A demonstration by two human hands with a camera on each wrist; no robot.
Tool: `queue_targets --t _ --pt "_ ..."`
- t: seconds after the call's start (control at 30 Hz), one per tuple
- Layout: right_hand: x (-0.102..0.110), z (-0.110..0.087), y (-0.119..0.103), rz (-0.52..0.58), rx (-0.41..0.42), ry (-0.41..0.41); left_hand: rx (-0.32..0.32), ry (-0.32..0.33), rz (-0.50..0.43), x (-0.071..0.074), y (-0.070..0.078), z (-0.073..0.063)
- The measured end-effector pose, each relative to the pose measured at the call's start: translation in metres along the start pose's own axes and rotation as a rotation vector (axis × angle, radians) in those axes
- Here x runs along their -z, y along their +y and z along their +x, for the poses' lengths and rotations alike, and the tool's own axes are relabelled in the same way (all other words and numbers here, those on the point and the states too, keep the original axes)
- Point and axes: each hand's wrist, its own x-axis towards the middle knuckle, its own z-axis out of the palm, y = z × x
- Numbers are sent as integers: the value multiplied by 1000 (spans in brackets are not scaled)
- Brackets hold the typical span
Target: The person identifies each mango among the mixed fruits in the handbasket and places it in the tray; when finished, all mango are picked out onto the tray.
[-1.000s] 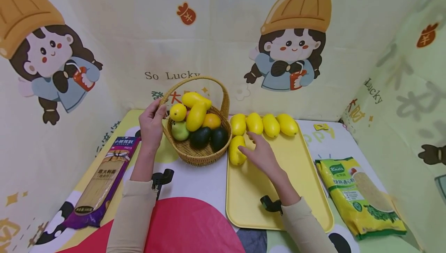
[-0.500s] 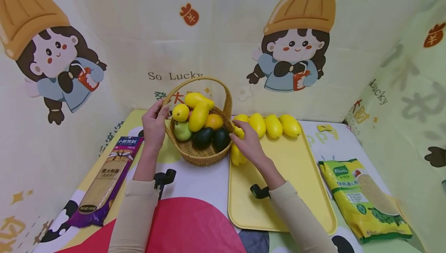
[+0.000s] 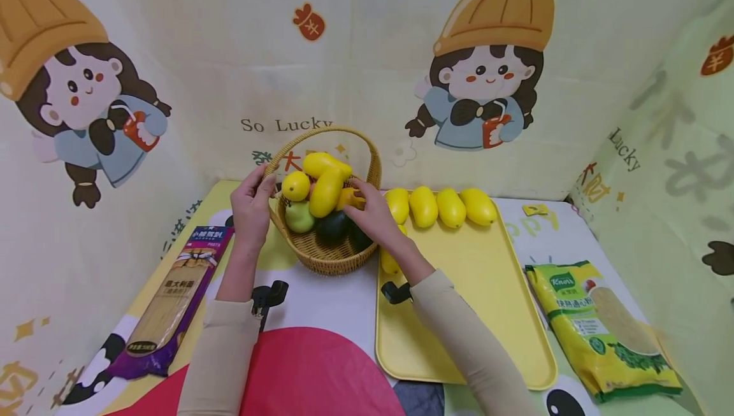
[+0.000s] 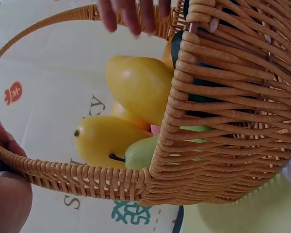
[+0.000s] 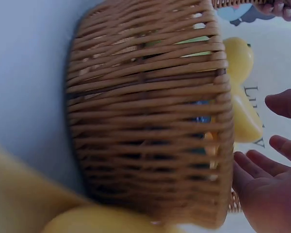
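Cartoon backdrop (image 3: 369, 53) on my feed, my left hand (image 3: 250, 206) clamped round the basket handle (image 4: 87, 180). Right hand (image 3: 373, 212)'s got fingers spread apart, yellow fruit (image 3: 327, 194) just past the tips.

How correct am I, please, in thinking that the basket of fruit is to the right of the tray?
Only the side is wrong: the basket of fruit is to the left of the tray, as the head view shows.
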Motion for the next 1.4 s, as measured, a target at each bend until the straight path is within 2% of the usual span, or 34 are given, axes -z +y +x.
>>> queue_targets --t 0.1,0.2,0.3,0.43,0.63,0.8,1.13,1.3,1.4 --pt "-5 11 -7 -44 5 -15 1 -5 -12 0 11 -4" --pt "-7 20 -13 -118 -2 -65 -5 -9 -27 -1 22 -8" --pt "-9 26 -17 -181 -9 -121 -19 -6 -30 -2 26 -9" --pt "-12 32 -20 -198 -46 -142 -16 -12 -29 -1 17 -5" --pt "-21 36 -24 -106 -87 -126 -10 1 -3 2 0 1" --pt "-30 40 -26 -93 -104 -123 -26 -5 -9 2 -1 1" --pt "-52 41 -27 -120 -144 -92 -13 -8 -2 2 0 -1" --pt "-59 38 -28 -131 -163 -115 -5 -8 10 2 1 -3" --pt "-58 37 -30 -88 -180 -126 4 -6 13 3 1 -2"
